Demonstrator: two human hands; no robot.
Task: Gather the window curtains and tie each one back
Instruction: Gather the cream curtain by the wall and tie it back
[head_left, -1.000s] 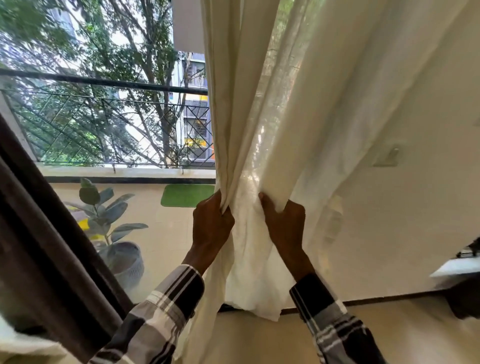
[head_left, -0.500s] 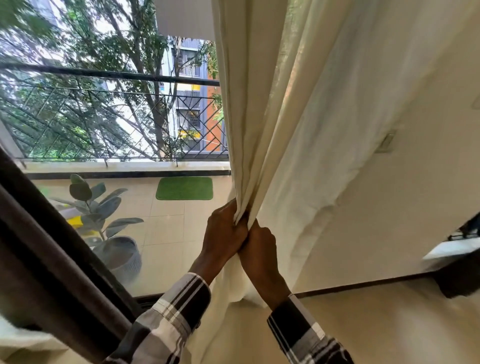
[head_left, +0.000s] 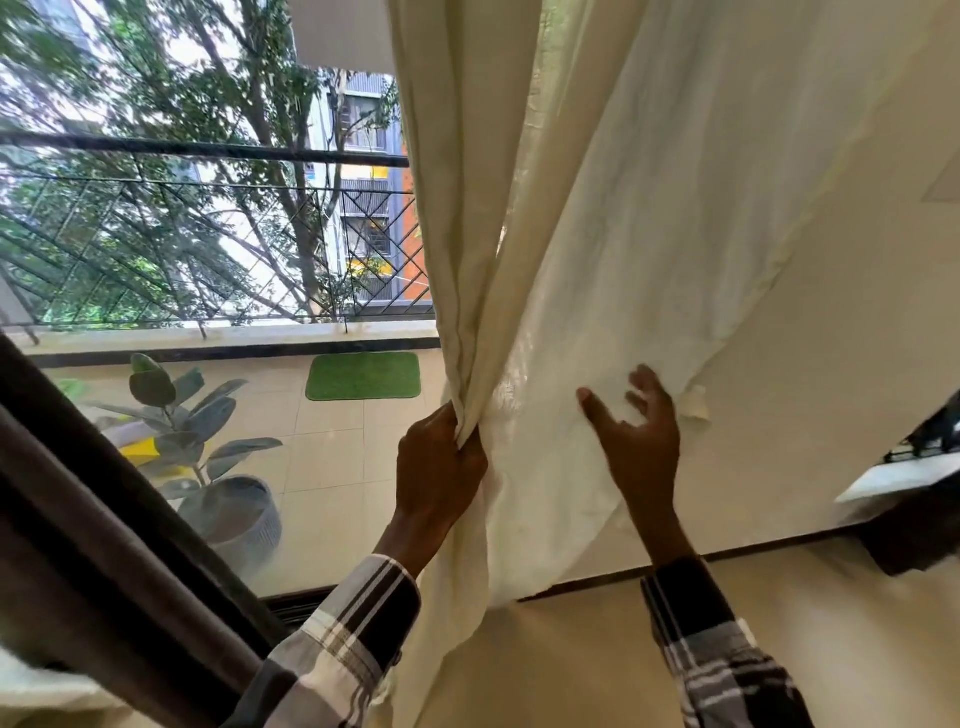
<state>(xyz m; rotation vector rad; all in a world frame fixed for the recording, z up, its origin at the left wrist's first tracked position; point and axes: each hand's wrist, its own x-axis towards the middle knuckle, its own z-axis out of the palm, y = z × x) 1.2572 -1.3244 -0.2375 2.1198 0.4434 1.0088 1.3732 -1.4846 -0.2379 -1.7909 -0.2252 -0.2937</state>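
The left hand (head_left: 441, 467) grips a bunch of gathered folds of the cream curtain (head_left: 597, 234), fingers curled tight round the pleats beside the window glass. The right hand (head_left: 641, 441) is spread open, fingers apart, reaching across the loose cloth toward its free edge (head_left: 693, 405) near the wall. The curtain hangs from above, its lower part draped between both hands. This looks like the gathering step, only partly done: the next move calls for catching that far edge and drawing it over into the left hand's bunch. No tie-back is visible. Outside sit a potted plant (head_left: 208, 441) and a green mat (head_left: 363, 375); a dark curtain (head_left: 78, 519) hangs at left.
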